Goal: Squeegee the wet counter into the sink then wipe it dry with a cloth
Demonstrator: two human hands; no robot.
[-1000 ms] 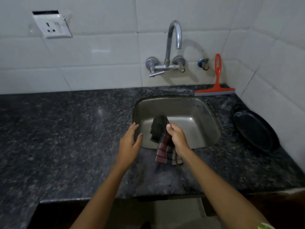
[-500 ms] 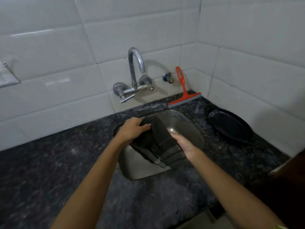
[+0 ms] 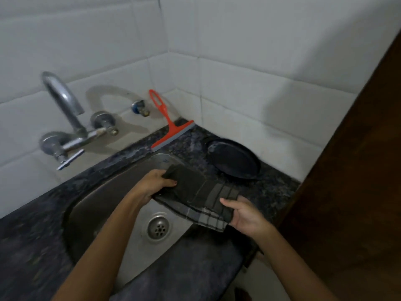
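1. Holding the cloth (image 3: 199, 198) over the sink (image 3: 104, 205), both hands have pulled it wider than before.
2. Left hand (image 3: 155, 184) grips one end; right hand (image 3: 245, 216) pinches the other.
3. The squeegee (image 3: 171, 131) still leans at 12 o'clock.

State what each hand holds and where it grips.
Both hold the dark checked cloth: left hand grips its far end, right hand its near striped end.
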